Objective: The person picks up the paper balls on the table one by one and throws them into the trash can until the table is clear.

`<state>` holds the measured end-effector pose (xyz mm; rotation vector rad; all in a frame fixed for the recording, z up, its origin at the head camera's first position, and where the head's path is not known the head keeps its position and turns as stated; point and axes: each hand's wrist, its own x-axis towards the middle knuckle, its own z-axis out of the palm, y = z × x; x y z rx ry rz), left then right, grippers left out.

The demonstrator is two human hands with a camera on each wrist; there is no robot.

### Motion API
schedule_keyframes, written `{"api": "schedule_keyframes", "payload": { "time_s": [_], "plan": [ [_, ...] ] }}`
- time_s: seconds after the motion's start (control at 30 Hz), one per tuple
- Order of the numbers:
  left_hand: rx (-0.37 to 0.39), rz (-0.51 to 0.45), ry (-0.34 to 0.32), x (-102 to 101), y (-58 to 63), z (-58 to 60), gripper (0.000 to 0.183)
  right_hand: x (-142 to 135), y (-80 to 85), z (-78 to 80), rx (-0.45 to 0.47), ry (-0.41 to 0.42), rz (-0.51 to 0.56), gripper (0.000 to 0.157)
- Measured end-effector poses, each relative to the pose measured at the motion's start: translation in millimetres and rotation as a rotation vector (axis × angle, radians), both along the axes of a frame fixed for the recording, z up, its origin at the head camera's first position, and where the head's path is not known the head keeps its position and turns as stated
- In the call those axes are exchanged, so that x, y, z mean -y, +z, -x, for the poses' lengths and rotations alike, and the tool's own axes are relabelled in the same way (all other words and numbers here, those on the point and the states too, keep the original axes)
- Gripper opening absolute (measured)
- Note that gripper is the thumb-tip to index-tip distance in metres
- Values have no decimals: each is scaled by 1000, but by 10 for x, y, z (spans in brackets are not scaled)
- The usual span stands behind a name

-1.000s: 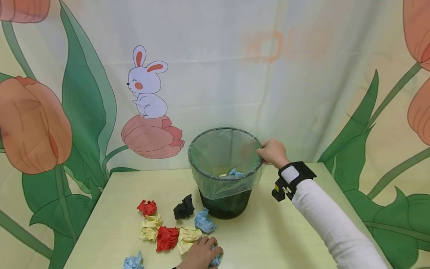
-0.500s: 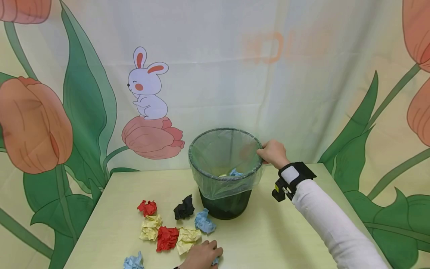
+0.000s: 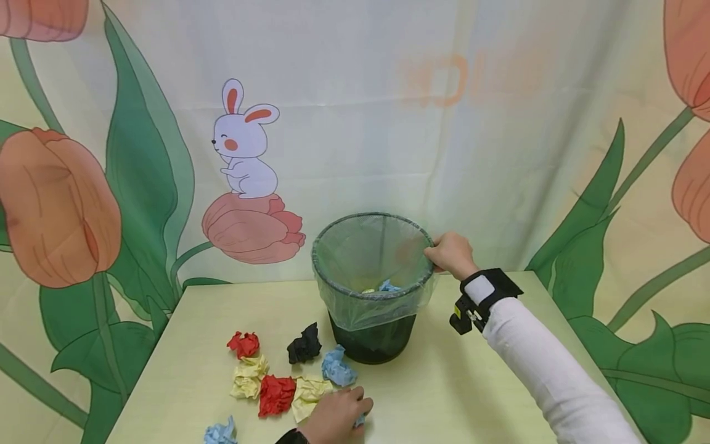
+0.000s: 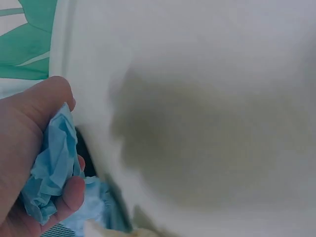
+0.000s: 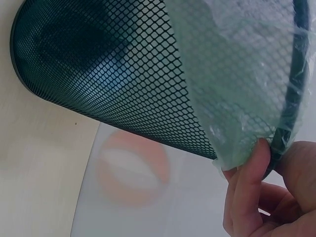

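My left hand [image 3: 336,414] is near the front of the table, its fingers and thumb curled round a crumpled ball of blue paper [image 4: 53,163]. Most of that ball is hidden by the hand in the head view. My right hand [image 3: 452,253] pinches the right side of the rim of a dark mesh wastebasket [image 5: 153,64]. A thin clear bin liner [image 5: 232,84] is folded over this rim. Inside the basket lie a crumpled blue paper [image 3: 388,285] and a bit of yellow paper. Another blue paper ball [image 3: 337,366] sits on the table just in front of the basket.
Left of the basket lie a black paper ball [image 3: 304,344], a small red one [image 3: 243,344], a larger red one [image 3: 277,395] and two yellow ones. A further blue ball [image 3: 220,431] is at the table's front left. A printed curtain [image 3: 355,123] hangs behind the table.
My left hand has lifted slightly and shifted a little to the right with the blue paper ball, showing more of the wrist strap. The right hand keeps its place on the basket rim.
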<state>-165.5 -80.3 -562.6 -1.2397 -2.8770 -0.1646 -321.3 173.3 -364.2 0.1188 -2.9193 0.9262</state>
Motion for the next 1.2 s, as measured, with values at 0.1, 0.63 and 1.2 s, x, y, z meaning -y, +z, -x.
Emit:
{"api": "schedule_keyframes", "payload": {
  "time_s": [0.1, 0.63, 1.2],
  "plan": [
    [-89, -4, -49, -5, 47, 40, 16, -6, -7, -1, 6, -5, -3, 41],
    [-224, 9, -186, -65, 593, 233, 17, 4, -11, -10, -7, -9, 0, 42],
    [-339, 115, -274, -169, 1252, 326, 23, -2, -23, 22, -14, -8, -19, 41]
  ]
}}
